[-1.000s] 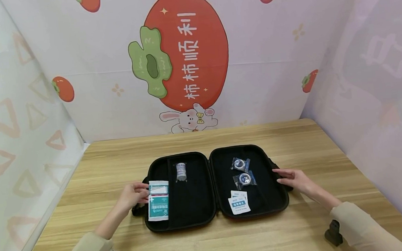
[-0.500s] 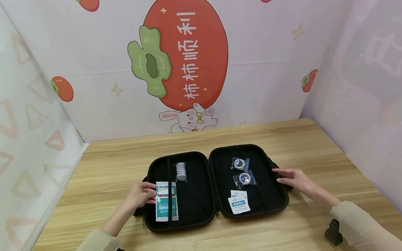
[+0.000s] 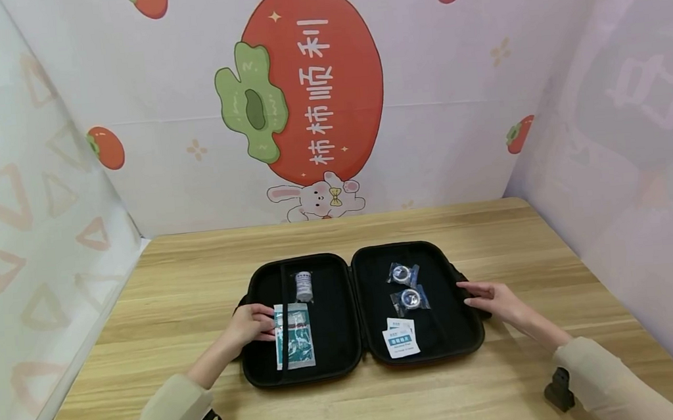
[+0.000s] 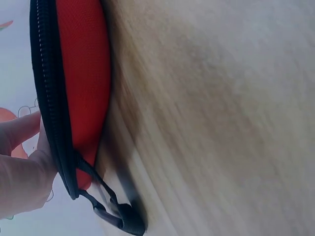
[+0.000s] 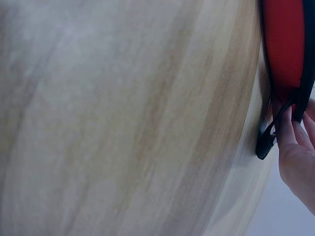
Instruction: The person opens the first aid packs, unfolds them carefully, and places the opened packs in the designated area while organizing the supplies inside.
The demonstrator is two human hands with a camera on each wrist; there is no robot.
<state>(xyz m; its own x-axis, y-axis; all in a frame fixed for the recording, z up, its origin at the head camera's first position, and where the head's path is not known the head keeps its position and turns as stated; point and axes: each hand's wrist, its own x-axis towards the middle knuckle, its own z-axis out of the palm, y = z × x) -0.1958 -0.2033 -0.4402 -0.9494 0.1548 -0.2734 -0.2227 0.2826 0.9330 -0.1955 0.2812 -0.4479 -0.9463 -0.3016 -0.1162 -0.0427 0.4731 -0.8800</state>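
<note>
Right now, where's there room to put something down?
Bare table in front of the open case, between the sleeves, and behind it, up to the cloth. Inside, between the green packet and the middle fold. It's crowded where the left hand meets that packet.

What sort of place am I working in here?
Likely an indoor tabletop booth, perhaps arranged for recording: a wood-grain table stands before a printed backdrop, with a patterned left side sheet and right side sheet enclosing it.
</note>
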